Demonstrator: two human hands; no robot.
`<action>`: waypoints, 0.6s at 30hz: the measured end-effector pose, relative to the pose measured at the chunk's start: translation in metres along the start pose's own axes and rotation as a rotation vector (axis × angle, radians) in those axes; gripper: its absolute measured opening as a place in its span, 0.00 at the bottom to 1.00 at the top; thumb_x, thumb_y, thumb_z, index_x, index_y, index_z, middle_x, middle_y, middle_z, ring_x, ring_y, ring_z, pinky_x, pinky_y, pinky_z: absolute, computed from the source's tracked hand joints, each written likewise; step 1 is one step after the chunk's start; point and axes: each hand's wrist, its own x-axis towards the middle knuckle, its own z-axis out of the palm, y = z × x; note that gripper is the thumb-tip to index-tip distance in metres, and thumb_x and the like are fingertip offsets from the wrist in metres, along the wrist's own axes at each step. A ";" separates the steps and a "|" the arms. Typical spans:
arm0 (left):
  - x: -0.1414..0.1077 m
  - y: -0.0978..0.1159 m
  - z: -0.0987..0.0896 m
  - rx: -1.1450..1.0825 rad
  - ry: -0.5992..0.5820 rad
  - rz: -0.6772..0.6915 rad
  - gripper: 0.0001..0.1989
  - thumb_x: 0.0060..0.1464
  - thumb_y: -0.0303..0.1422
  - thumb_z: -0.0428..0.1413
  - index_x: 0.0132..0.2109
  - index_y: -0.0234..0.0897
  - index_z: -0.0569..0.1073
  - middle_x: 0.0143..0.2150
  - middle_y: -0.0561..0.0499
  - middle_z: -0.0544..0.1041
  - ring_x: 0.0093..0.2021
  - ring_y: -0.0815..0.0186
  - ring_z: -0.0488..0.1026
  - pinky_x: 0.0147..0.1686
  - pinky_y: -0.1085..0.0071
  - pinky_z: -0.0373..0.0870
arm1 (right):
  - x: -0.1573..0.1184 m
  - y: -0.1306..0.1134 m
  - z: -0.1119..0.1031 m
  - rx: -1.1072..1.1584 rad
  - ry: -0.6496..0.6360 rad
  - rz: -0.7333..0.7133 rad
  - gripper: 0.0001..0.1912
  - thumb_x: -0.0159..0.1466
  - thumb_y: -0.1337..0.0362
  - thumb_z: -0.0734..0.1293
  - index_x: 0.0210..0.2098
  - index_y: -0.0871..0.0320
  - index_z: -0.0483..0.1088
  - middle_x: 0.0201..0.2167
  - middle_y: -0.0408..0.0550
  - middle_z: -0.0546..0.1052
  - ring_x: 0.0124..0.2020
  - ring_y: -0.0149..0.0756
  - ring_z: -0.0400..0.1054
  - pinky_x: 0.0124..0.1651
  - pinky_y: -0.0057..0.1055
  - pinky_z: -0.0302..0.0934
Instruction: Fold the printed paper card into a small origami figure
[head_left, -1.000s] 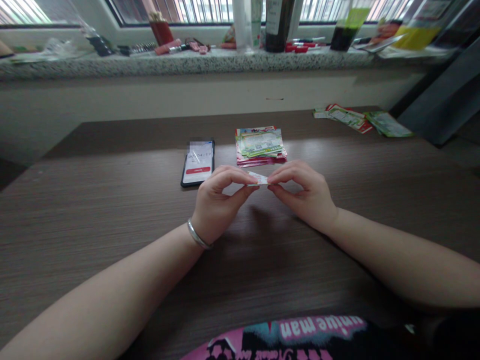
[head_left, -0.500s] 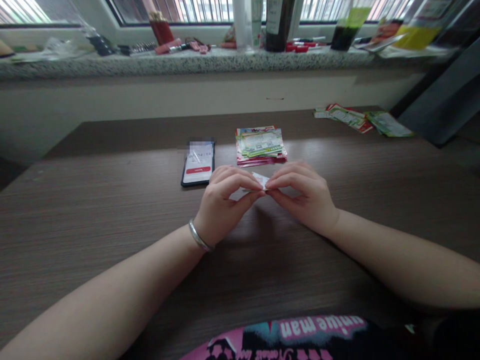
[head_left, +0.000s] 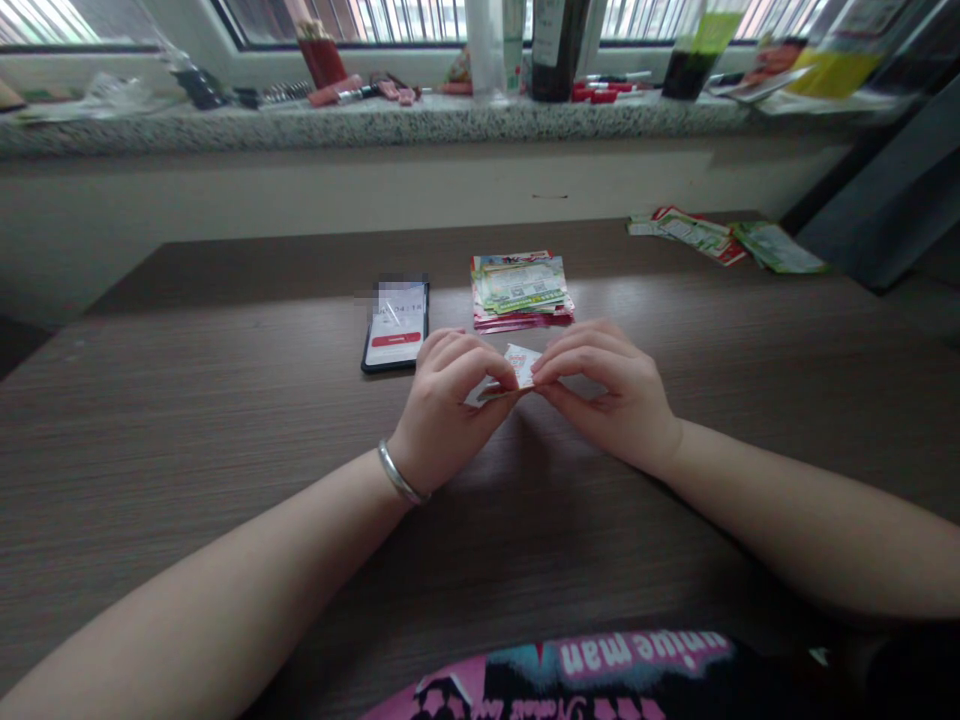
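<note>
Apparently both hands (head_left: 536, 395) pinching folded paper (head_left: 520, 366)

— Arms and hands?
— Both forearms bare, no sleeves in view. Left hand (head_left: 442, 405) and right hand (head_left: 611, 395) without gloves or rings.
— Anything worn?
— One plain silver bangle (head_left: 400, 477) at the left wrist. Dark garment (head_left: 600, 675) at bottom edge, pink and teal print, pale lettering.
</note>
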 end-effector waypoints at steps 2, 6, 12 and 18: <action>0.000 0.000 0.000 0.054 -0.020 0.016 0.06 0.53 0.35 0.61 0.32 0.41 0.72 0.31 0.54 0.75 0.35 0.66 0.70 0.47 0.63 0.64 | 0.001 0.000 0.000 -0.014 -0.010 0.000 0.03 0.61 0.67 0.68 0.33 0.51 0.72 0.32 0.43 0.78 0.37 0.36 0.71 0.46 0.39 0.64; 0.000 -0.003 0.000 0.043 -0.008 0.064 0.07 0.53 0.36 0.61 0.30 0.41 0.73 0.30 0.53 0.76 0.35 0.65 0.70 0.44 0.64 0.63 | 0.000 0.001 0.001 -0.037 0.003 -0.017 0.03 0.60 0.67 0.69 0.32 0.52 0.72 0.32 0.44 0.77 0.37 0.35 0.70 0.44 0.37 0.64; -0.001 -0.004 0.001 -0.019 0.032 0.051 0.07 0.53 0.34 0.61 0.29 0.39 0.73 0.30 0.53 0.74 0.34 0.67 0.69 0.39 0.67 0.64 | -0.003 0.004 0.003 -0.083 0.033 -0.016 0.02 0.59 0.67 0.69 0.31 0.54 0.71 0.31 0.45 0.75 0.36 0.34 0.68 0.42 0.36 0.64; -0.001 -0.003 0.000 0.016 0.040 0.072 0.06 0.52 0.32 0.62 0.29 0.39 0.73 0.29 0.54 0.74 0.34 0.68 0.69 0.39 0.66 0.64 | -0.002 0.007 0.004 -0.120 0.014 -0.047 0.02 0.59 0.68 0.68 0.31 0.54 0.71 0.31 0.44 0.75 0.36 0.34 0.68 0.41 0.35 0.63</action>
